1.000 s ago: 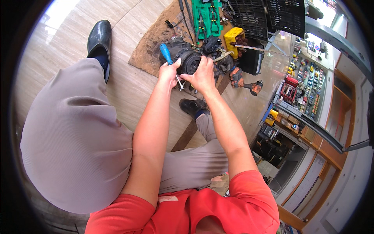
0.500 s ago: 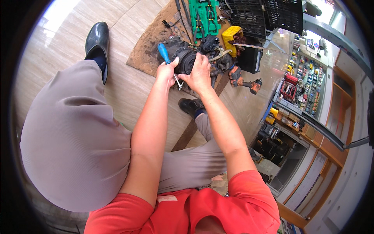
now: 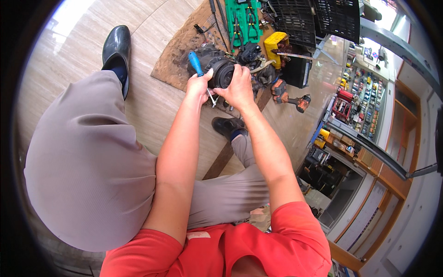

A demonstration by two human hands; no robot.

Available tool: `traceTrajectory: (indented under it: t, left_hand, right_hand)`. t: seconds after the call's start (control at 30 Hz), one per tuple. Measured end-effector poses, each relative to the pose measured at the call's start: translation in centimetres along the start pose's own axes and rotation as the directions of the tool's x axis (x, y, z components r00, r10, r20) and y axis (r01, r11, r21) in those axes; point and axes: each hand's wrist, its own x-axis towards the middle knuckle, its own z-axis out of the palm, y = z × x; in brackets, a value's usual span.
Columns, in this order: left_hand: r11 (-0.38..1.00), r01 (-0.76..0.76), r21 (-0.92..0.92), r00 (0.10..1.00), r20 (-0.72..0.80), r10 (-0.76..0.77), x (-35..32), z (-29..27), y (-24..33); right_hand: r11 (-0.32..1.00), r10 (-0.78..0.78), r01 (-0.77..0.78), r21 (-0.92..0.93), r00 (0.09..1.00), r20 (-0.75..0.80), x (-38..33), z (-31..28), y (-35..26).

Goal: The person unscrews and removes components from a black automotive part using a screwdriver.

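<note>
A dark, greasy machine part [image 3: 206, 56] lies on the stained cardboard, with a black round pulley [image 3: 223, 75] facing me. My left hand [image 3: 198, 86] is closed around a screwdriver [image 3: 195, 63]; its blue handle points up and away, and its metal shaft comes out below the hand. The left thumb rests near the pulley's left rim. My right hand [image 3: 239, 90] grips the pulley's right side, fingers over the far rim and thumb at the near edge. The right palm hides part of the pulley.
The cardboard sheet [image 3: 171, 64] carries a green tool case [image 3: 242, 23] with pliers and a yellow container [image 3: 275, 45]. To the right lie an orange and black power drill [image 3: 290, 96] and a black box [image 3: 296, 70]. Black crates [image 3: 295, 21] stand at the back.
The pulley and my right hand have shifted very slightly to the right. Both hands keep their hold.
</note>
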Motion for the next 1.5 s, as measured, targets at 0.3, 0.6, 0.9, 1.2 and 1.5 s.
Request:
traceTrajectory:
  t: [0.3, 0.6, 0.9, 1.2, 1.5]
  left_hand:
    - [1.0, -0.004, 0.004, 1.0, 0.004, 0.004, -0.28, 0.13, 0.07]
    - [0.999, -0.002, 0.047, 1.0, 0.001, 0.001, 0.05, -0.13, -0.15]
    - [1.0, -0.002, -0.02, 1.0, -0.003, 0.002, 0.04, -0.06, -0.14]
    - [0.997, 0.002, -0.077, 1.0, 0.001, -0.002, -0.09, 0.28, -0.06]
    - [0.999, -0.013, -0.041, 1.0, -0.019, 0.012, -0.21, 0.33, -0.15]
  right_hand:
    - [0.999, -0.032, 0.032, -0.001, 0.999, -0.01, 0.2, -0.11, 0.07]
    - [1.0, -0.03, 0.03, -0.004, 0.999, -0.01, -0.01, -0.04, -0.07]
    - [0.998, -0.06, 0.06, -0.009, 0.998, -0.023, -0.05, -0.09, 0.11]
    - [0.997, 0.065, -0.065, 0.046, 0.998, -0.007, 0.28, 0.08, -0.12]
    - [1.0, 0.015, -0.015, 0.019, 1.0, -0.022, 0.11, 0.13, -0.06]
